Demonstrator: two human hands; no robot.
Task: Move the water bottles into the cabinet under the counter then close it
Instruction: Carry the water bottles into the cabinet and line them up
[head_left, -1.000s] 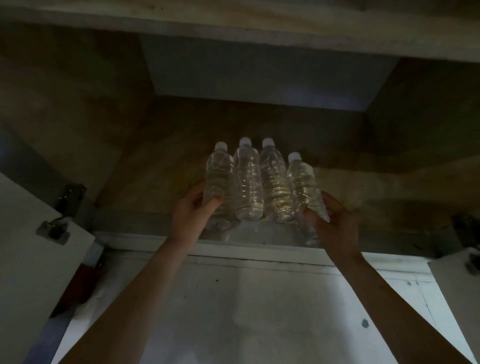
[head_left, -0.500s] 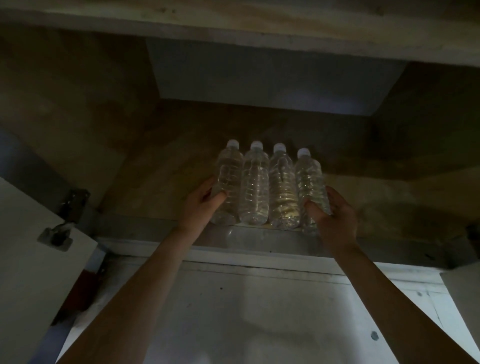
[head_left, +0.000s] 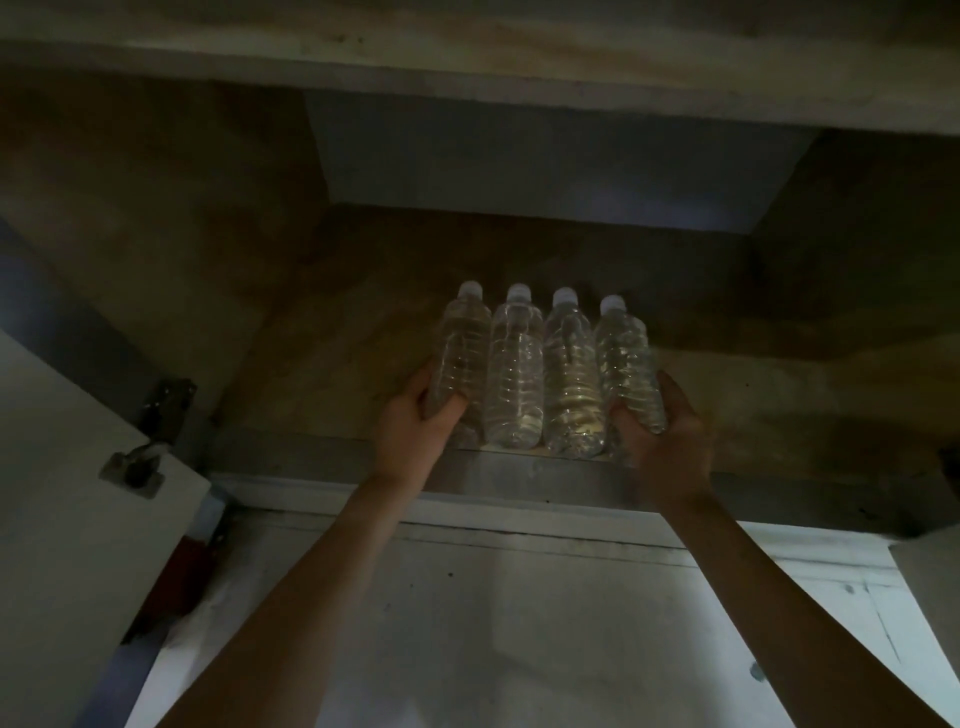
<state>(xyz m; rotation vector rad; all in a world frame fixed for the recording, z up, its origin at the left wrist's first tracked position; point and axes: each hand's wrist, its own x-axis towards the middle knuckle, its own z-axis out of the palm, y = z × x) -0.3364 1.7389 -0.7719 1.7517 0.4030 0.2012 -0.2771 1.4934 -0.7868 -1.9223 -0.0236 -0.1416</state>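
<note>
Several clear water bottles (head_left: 540, 374) with white caps stand side by side in a tight row on the cabinet floor (head_left: 332, 374), just inside its front edge. My left hand (head_left: 415, 421) grips the leftmost bottle (head_left: 460, 353) low on its side, thumb across the front. My right hand (head_left: 665, 436) grips the rightmost bottle (head_left: 626, 364) the same way. The two hands squeeze the row between them. The cabinet is open and dark inside.
The left cabinet door (head_left: 67, 519) hangs open with its metal hinge (head_left: 135, 462) showing. A corner of the right door (head_left: 930, 577) shows at the right edge. The wooden cabinet floor stretches bare behind and beside the bottles. White floor (head_left: 519, 634) lies below the sill.
The row of bottles has moved deeper into the cabinet between my two hands and now stands on its floor past the front sill.
</note>
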